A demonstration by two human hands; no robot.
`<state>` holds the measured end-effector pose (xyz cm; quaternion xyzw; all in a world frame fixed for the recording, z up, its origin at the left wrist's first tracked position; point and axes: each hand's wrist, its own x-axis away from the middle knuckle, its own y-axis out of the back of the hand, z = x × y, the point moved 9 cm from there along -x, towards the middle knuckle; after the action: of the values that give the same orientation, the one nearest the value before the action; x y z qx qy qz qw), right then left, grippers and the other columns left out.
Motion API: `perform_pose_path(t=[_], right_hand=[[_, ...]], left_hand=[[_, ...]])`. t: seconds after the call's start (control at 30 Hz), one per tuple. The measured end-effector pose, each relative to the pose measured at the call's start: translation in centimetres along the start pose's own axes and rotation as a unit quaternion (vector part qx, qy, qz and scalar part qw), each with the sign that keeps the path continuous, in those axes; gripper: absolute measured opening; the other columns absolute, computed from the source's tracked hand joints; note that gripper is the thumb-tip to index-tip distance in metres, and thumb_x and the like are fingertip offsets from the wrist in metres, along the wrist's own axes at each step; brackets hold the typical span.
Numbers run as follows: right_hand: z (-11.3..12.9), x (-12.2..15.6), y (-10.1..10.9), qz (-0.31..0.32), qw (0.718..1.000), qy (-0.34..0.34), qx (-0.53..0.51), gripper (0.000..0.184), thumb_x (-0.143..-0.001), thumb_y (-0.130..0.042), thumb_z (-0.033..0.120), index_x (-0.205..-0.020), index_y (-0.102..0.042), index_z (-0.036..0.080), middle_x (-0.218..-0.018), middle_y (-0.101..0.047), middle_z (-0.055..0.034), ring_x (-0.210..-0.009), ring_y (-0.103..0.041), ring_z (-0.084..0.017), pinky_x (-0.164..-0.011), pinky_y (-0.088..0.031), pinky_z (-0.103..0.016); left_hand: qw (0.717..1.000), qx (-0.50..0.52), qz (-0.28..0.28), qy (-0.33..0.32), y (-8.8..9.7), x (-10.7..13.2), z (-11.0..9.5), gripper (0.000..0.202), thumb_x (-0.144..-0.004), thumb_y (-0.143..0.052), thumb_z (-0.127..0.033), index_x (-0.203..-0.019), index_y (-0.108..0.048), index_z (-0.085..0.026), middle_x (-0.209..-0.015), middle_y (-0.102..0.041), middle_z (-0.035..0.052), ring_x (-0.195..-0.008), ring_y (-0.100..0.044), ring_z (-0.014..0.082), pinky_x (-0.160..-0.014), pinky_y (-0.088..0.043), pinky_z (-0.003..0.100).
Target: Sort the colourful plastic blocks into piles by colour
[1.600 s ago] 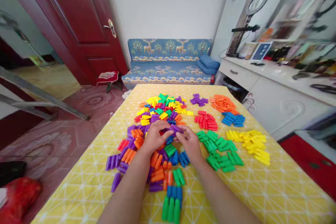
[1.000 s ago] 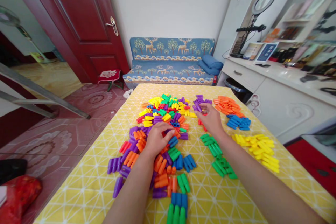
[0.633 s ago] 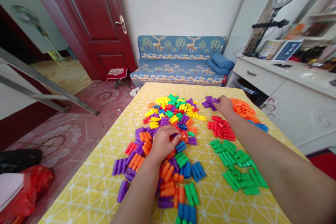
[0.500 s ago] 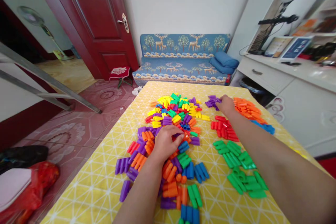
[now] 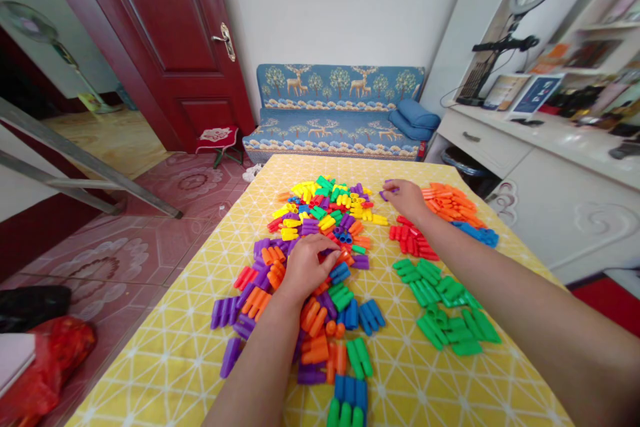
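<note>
Purple pieces [image 5: 389, 183] show in the head view by the fingertips of the right hand [image 5: 407, 200], beyond the red pile [image 5: 411, 238]; whether those bent fingers clamp one, I cannot tell. The left hand [image 5: 306, 268] curls over the mixed heap [image 5: 327, 221], thumb near forefinger, grip equally unclear, perhaps poised for picking. Green pile [image 5: 453, 289] and orange pile [image 5: 450, 202] lie apart, presumably so colours stay distinct.
</note>
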<state>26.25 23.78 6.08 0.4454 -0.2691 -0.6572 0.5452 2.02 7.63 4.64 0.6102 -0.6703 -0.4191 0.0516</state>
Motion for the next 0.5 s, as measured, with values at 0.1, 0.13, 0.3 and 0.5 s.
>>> perform_pose_path(t=[0.1,0.13,0.3,0.5], right_hand=[[3.0,3.0,-2.2,0.095,0.993,0.056,-0.028,0.021,-0.066,-0.07,0.025,-0.086,-0.072,0.023,-0.089,-0.072,-0.0021,-0.083,-0.066,-0.02,-0.075,-0.049,-0.027],[3.6,4.2,-3.0,0.119,0.99,0.061,-0.033,0.026,-0.061,-0.074,0.026,-0.087,-0.072,0.023,-0.086,-0.072,-0.0016,-0.079,-0.066,-0.02,-0.071,-0.049,-0.027],[4.7,8.4,-5.2,0.139,0.989,0.021,-0.042,0.053,-0.06,-0.077,0.037,-0.11,-0.066,0.022,-0.096,-0.07,-0.007,-0.084,-0.065,-0.023,-0.069,-0.049,-0.029],[5.5,10.5,-6.0,0.108,0.991,-0.027,-0.074,0.03,-0.065,-0.073,0.035,-0.092,-0.068,0.022,-0.094,-0.065,-0.0061,-0.086,-0.062,-0.022,-0.071,-0.045,-0.03]], left_hand=[[1.0,-0.002,0.003,-0.004,0.0,0.0,-0.1,0.014,-0.083,-0.059,-0.024,-0.086,-0.073,-0.021,-0.088,-0.072,0.0051,-0.083,-0.065,0.0182,-0.081,-0.05,0.032],[1.0,-0.002,0.003,-0.006,0.1,0.0,-0.1,0.015,-0.083,-0.059,-0.024,-0.087,-0.073,-0.021,-0.088,-0.072,0.0052,-0.084,-0.065,0.0184,-0.081,-0.05,0.032],[1.0,-0.005,0.003,-0.013,0.1,0.0,-0.1,0.016,-0.084,-0.058,-0.023,-0.088,-0.074,-0.021,-0.09,-0.073,0.0051,-0.085,-0.065,0.0184,-0.081,-0.05,0.032],[1.0,-0.017,0.01,-0.017,-0.3,0.1,0.1,0.015,-0.084,-0.058,-0.023,-0.086,-0.073,-0.02,-0.09,-0.073,0.0046,-0.086,-0.065,0.0185,-0.083,-0.049,0.032]])
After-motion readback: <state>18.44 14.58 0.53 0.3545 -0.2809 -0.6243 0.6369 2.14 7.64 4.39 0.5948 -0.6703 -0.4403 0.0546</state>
